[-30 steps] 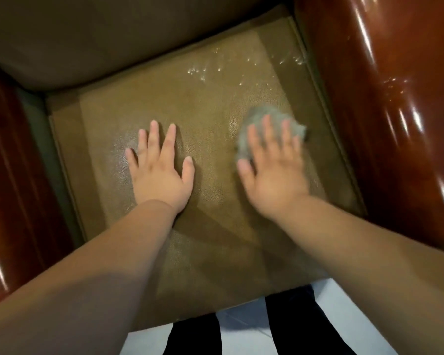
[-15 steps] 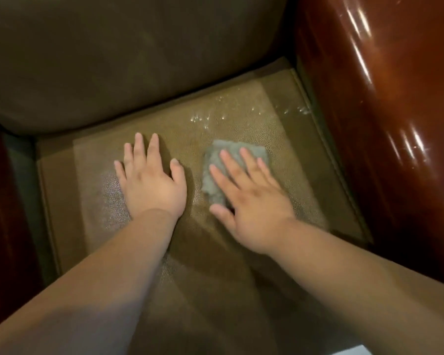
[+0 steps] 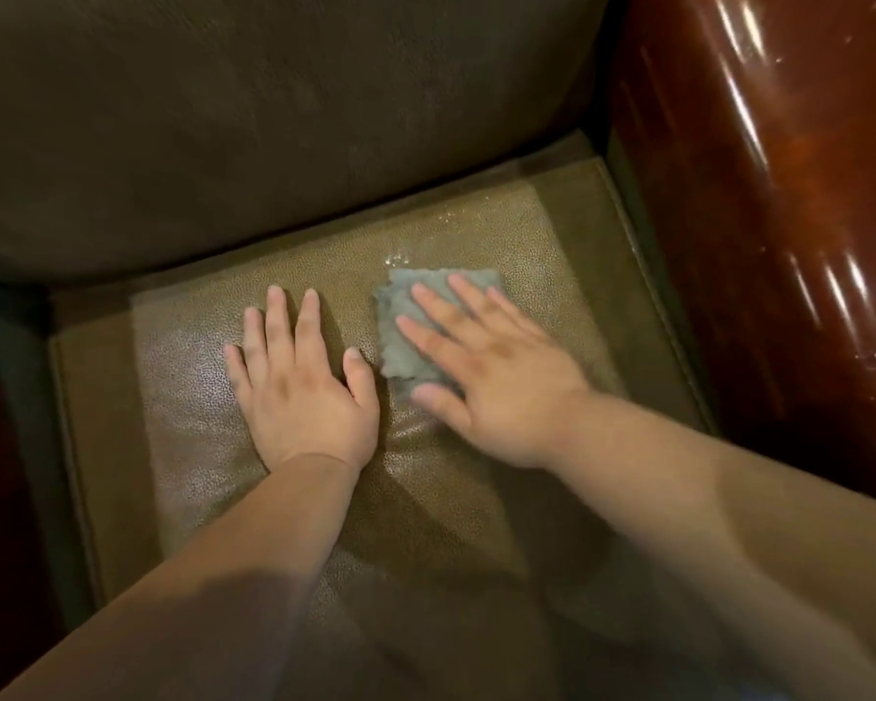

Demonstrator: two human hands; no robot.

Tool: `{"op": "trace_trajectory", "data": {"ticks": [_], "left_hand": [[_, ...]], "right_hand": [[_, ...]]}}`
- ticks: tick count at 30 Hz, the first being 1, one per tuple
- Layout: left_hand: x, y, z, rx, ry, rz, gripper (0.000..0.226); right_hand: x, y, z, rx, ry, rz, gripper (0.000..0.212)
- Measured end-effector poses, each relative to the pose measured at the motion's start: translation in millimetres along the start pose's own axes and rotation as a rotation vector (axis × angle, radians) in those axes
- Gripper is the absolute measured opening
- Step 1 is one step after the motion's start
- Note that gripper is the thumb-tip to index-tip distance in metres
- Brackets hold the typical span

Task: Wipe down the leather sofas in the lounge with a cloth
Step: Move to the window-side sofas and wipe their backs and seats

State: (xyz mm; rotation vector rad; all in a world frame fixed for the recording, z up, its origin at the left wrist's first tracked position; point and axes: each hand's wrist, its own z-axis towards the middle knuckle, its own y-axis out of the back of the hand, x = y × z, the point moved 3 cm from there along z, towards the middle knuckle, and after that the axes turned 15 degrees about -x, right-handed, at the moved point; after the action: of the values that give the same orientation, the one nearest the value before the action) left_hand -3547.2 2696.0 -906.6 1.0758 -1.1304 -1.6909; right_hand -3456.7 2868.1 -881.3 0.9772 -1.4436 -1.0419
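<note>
cloth [image 3: 405, 326] on seat cushion [image 3: 183, 397], backrest [image 3: 274, 118] behind

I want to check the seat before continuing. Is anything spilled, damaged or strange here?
Only small shiny droplets lie on the seat cushion, just beyond the grey cloth under the right hand. They look like leftover moisture, not damage. The left hand rests flat beside the cloth.

The right hand [image 3: 496, 376] covers much of the cloth [image 3: 400, 341] and looks blurred. Both forearms run off the bottom edge.
</note>
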Motion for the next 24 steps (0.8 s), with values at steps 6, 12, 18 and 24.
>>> {"op": "trace_trajectory", "data": {"ticks": [6, 12, 18, 24], "left_hand": [[3, -4, -1, -0.006, -0.005, 0.017, 0.071], [2, -2, -1, -0.016, -0.007, -0.002, 0.073], [4, -7, -4, -0.023, -0.015, 0.025, 0.071], [3, -4, -2, -0.015, -0.004, -0.006, 0.072]], "right_hand": [[-83, 16, 36, -0.097, -0.77, -0.038, 0.078], [15, 1, 39, 0.05, 0.017, -0.007, 0.077], [-97, 20, 64, -0.104, -0.753, -0.077, 0.081], [14, -1, 69, 0.032, -0.076, 0.019, 0.086]]}}
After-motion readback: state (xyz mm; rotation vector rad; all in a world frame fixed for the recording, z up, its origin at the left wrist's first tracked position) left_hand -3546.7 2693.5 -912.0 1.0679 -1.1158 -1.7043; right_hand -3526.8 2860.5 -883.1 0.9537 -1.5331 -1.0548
